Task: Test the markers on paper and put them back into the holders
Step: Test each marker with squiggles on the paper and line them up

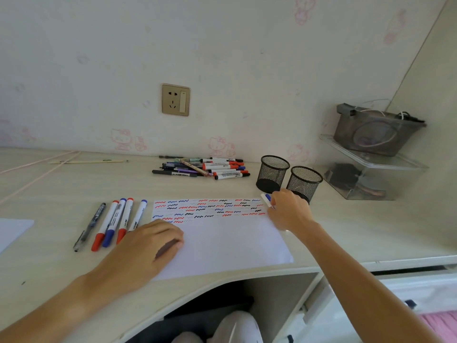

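Left hand point(158, 241) is pressing the paper point(222, 241) flat, fingers relaxed, so it is not sliding.
Right hand point(288, 211) fingers are pinching a blue marker point(266, 198), holders point(288, 178) just beyond them.

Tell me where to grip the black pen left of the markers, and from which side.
Grip the black pen mid-barrel, from above. It lies flat on the desk, with bare desk on its left and a red marker close on its right, so a thumb-and-finger pinch across the barrel probably suits best.
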